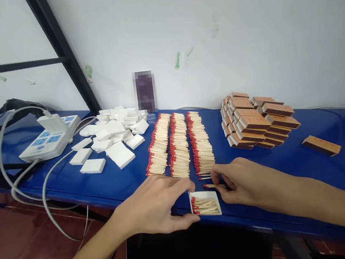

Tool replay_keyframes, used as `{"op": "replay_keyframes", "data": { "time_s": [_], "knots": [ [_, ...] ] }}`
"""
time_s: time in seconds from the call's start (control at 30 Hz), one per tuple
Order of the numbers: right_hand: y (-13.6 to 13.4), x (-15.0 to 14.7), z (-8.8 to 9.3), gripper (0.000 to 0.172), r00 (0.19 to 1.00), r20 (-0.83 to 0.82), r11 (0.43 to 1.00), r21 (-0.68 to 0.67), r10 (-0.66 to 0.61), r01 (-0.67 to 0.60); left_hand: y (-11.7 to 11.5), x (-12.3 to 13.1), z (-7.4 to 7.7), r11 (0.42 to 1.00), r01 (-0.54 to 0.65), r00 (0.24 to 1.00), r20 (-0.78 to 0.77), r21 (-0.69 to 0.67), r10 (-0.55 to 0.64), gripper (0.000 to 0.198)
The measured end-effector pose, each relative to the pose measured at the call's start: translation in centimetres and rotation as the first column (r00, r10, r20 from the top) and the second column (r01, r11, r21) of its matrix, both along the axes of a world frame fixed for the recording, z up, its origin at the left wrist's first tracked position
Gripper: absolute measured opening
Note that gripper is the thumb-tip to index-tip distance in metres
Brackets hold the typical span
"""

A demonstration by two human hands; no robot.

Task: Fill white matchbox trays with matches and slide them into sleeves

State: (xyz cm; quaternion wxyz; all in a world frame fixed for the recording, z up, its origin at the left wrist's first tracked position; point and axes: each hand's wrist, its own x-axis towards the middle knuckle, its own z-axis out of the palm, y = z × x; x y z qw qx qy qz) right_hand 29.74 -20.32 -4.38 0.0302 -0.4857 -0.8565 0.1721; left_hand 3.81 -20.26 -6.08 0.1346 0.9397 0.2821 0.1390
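Note:
A small white matchbox tray (pixel 219 207) lies at the table's front edge with several red-headed matches (pixel 204 205) inside. My left hand (pixel 158 201) holds the tray by its left end, thumb at the near corner and index finger at the far one. Just above the tray's right side, my right hand (pixel 241 184) is closed in a pinch on a match (pixel 210 186), whose red head points left. Beyond both hands, matches are laid in three long rows: a left row (pixel 160 143), a middle row (pixel 179 145) and a right row (pixel 201 143).
White trays (pixel 121 154) are heaped at the left, near a power strip (pixel 49 137) with looping white cables (pixel 2 144). Brown matchbox sleeves (pixel 252 120) are stacked at the right, and a single sleeve (pixel 322 145) lies apart. A pixelated dark object (pixel 145 91) leans against the wall.

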Motion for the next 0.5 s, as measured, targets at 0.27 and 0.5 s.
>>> {"op": "replay_keyframes", "data": {
  "time_s": [0.27,0.5],
  "knots": [
    [-0.5,-0.7,2.5,0.008,0.994,-0.101,0.999,-0.033,-0.031,0.028,0.0,0.0,0.0,1.000,-0.001,1.000,0.001,-0.012,0.001,0.033],
    [-1.9,-2.5,1.5,0.011,0.990,-0.129,0.998,-0.010,0.062,-0.064,0.1,-0.1,0.1,1.000,-0.016,1.000,0.000,-0.003,0.016,0.032]
  ]
}}
